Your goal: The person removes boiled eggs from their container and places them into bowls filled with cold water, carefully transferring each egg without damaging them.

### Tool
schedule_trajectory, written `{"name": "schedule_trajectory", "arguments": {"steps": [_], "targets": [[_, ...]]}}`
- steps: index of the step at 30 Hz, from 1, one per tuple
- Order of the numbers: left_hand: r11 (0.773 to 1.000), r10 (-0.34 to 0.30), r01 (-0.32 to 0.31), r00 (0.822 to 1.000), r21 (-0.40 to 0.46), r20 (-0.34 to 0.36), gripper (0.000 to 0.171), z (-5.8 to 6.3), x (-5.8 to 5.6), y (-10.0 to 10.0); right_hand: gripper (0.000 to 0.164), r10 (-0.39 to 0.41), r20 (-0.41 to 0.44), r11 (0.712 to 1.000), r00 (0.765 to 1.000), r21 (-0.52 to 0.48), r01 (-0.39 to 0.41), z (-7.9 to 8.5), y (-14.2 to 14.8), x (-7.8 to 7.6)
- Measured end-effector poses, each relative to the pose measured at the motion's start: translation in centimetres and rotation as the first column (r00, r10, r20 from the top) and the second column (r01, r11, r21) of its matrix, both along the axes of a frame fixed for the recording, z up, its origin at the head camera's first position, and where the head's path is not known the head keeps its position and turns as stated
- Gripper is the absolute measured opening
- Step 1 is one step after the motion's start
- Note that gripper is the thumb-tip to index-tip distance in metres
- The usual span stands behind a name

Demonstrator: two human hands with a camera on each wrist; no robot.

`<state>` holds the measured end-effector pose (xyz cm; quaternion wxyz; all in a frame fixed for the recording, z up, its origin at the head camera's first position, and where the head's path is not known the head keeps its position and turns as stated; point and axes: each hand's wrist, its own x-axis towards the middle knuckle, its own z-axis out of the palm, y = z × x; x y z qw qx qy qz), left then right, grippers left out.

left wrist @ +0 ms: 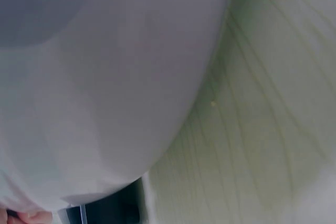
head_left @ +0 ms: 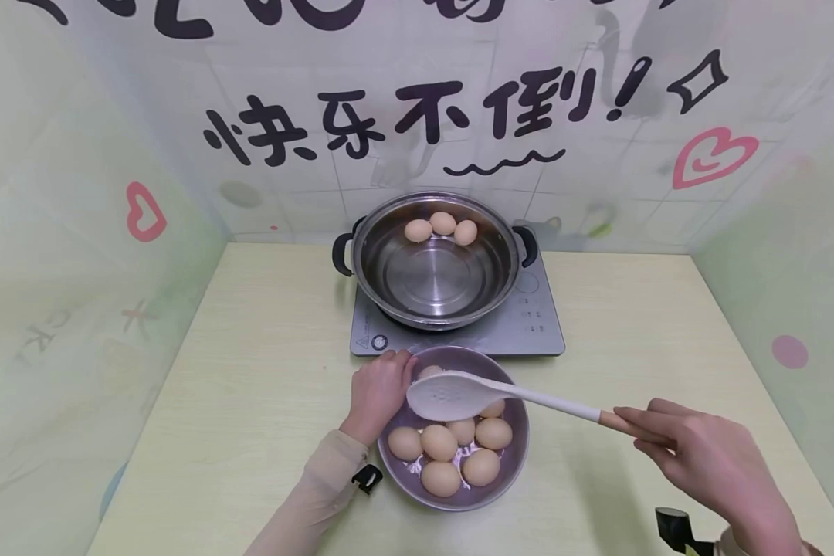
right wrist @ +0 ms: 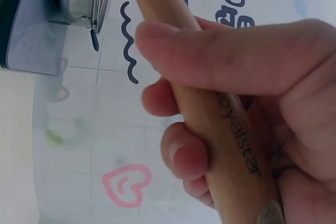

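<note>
A purple-grey bowl (head_left: 452, 502) holds several brown eggs (head_left: 440, 479). My left hand (head_left: 382, 390) grips the bowl's left rim, and in the left wrist view the bowl's pale outer wall (left wrist: 121, 93) fills much of the picture. With my right hand (head_left: 712, 455) I hold a white slotted spoon (head_left: 452, 395) by its wooden handle (right wrist: 210, 108), fingers curled round it. The spoon's head hangs over the far part of the bowl, partly covering some eggs; no egg shows on it. Behind stands a steel pot (head_left: 434, 289) with three eggs (head_left: 442, 224) at its far side.
The pot rests on a grey induction cooker (head_left: 500, 332), with one black handle (head_left: 343, 255) on each side. A pale wooden table (head_left: 264, 363) lies under everything. Printed sheets (head_left: 271, 208) with writing and hearts enclose the back and sides.
</note>
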<state>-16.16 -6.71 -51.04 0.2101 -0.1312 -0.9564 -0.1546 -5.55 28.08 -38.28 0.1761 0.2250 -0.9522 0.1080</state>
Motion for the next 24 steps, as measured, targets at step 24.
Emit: {"name": "schedule_trajectory", "arguments": {"steps": [24], "targets": [[1.000, 0.008, -0.008, 0.999, 0.000, -0.051, 0.021, -0.2, 0.1, 0.0, 0.034, -0.218, -0.087, 0.965, 0.972, -0.170, 0.201, 2.0, -1.9, -7.8]]}}
